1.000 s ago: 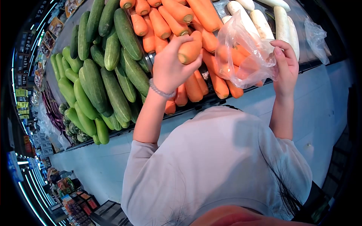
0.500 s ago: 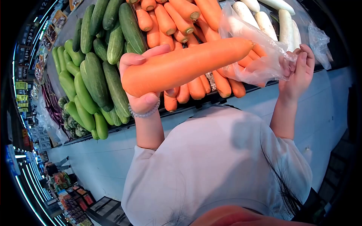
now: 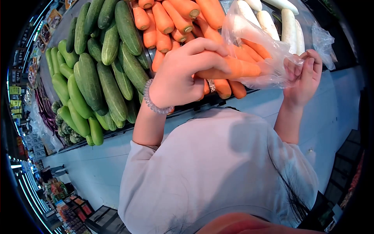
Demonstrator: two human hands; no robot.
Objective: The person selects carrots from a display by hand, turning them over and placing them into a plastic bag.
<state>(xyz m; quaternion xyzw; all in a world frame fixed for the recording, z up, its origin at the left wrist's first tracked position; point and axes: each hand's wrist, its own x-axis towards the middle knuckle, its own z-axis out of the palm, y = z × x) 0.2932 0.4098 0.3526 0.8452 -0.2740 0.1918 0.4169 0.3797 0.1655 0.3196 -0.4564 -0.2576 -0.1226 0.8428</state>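
Observation:
My left hand (image 3: 183, 74), with a beaded bracelet at the wrist, is wrapped round the thick end of a large carrot (image 3: 243, 68). The carrot points right, and its front part lies at the mouth of a clear plastic bag (image 3: 274, 78), overlapping the film in this view. Fingers of my right hand (image 3: 306, 80) pinch the bag's edge on the right side. Through the film, more carrots show orange. Directly behind both hands is a heap of loose carrots (image 3: 161, 19), partly hidden by my left hand.
Left of the carrots lie dark green cucumbers (image 3: 87, 80) and smooth light green vegetables (image 3: 78, 119). White radishes (image 3: 288, 29) sit at the right, beside another crumpled plastic bag (image 3: 323, 43). The pale front panel of the stand (image 3: 97, 160) runs below the produce.
My left hand has turned over and moved right with the carrot, bringing its tip from above the bag down to the bag's mouth. My right hand still holds the bag.

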